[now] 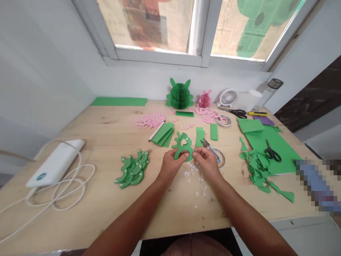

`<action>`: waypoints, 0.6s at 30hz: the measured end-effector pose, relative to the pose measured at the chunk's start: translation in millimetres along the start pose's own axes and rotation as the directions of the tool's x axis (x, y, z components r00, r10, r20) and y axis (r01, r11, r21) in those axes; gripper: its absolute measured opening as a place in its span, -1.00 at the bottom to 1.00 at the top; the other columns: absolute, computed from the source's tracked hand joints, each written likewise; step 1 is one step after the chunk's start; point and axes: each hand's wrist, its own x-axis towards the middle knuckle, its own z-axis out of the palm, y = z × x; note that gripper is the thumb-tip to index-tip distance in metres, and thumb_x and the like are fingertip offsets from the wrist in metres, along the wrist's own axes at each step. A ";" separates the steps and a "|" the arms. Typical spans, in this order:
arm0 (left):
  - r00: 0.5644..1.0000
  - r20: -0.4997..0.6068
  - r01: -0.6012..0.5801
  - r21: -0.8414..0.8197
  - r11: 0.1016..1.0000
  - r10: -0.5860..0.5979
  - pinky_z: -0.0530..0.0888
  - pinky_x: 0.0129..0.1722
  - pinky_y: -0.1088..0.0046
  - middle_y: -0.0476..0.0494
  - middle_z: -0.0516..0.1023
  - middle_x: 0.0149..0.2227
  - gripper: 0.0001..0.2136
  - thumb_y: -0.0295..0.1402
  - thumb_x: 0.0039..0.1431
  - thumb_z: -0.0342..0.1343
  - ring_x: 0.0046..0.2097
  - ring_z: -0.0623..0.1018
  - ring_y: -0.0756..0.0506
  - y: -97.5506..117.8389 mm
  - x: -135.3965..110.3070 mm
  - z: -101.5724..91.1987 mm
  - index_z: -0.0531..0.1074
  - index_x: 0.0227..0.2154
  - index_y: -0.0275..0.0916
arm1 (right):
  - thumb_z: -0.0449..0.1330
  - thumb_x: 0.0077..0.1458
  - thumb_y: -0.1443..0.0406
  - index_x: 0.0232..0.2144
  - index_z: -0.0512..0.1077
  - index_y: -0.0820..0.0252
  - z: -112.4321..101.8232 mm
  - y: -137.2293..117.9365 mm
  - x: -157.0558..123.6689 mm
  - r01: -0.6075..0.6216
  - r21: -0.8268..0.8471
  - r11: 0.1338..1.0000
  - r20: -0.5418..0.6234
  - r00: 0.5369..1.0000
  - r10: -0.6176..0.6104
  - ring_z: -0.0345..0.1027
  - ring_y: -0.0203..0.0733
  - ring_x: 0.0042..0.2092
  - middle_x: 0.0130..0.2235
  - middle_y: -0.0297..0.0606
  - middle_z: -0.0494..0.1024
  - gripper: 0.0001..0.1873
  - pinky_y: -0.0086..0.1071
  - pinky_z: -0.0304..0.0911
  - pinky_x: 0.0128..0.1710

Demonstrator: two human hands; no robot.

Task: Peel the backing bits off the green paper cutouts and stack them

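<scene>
A curved green paper cutout (188,145) is pinched between both my hands above the middle of the table. My left hand (170,163) grips its left side with thumb and fingers. On the opposite edge, my right hand (209,163) closes thumb and fingertips on the paper. Small white paper scraps (195,168) lie scattered just below my fingers. Beside my right hand rest blue-handled scissors (214,151) and a tape roll (221,161), partly covered. A pile of curved green pieces with white tabs (133,170) sits to the left.
Green folded strips (163,135) and pink cutouts (151,121) lie farther back. Green and pink honeycomb paper figures (180,96) stand by the wall near a small fan (228,96). Green scraps (258,169) and black scissors (272,152) are right; a white power strip (55,161) with looped cable is left.
</scene>
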 end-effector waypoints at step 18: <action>0.990 0.044 0.142 -0.332 0.933 -0.135 0.34 -0.36 0.49 -0.07 0.52 -0.45 -0.72 -0.31 -0.21 0.30 -0.41 0.44 0.00 5.0 1.7 3.4 0.47 -0.38 -0.31 | 0.23 -0.13 0.23 -0.53 0.37 0.19 -0.4 2.9 -0.6 0.051 -0.023 0.998 -0.041 0.998 -0.052 0.13 -0.38 -0.55 -0.58 -0.45 0.33 -0.85 -0.47 0.05 -0.53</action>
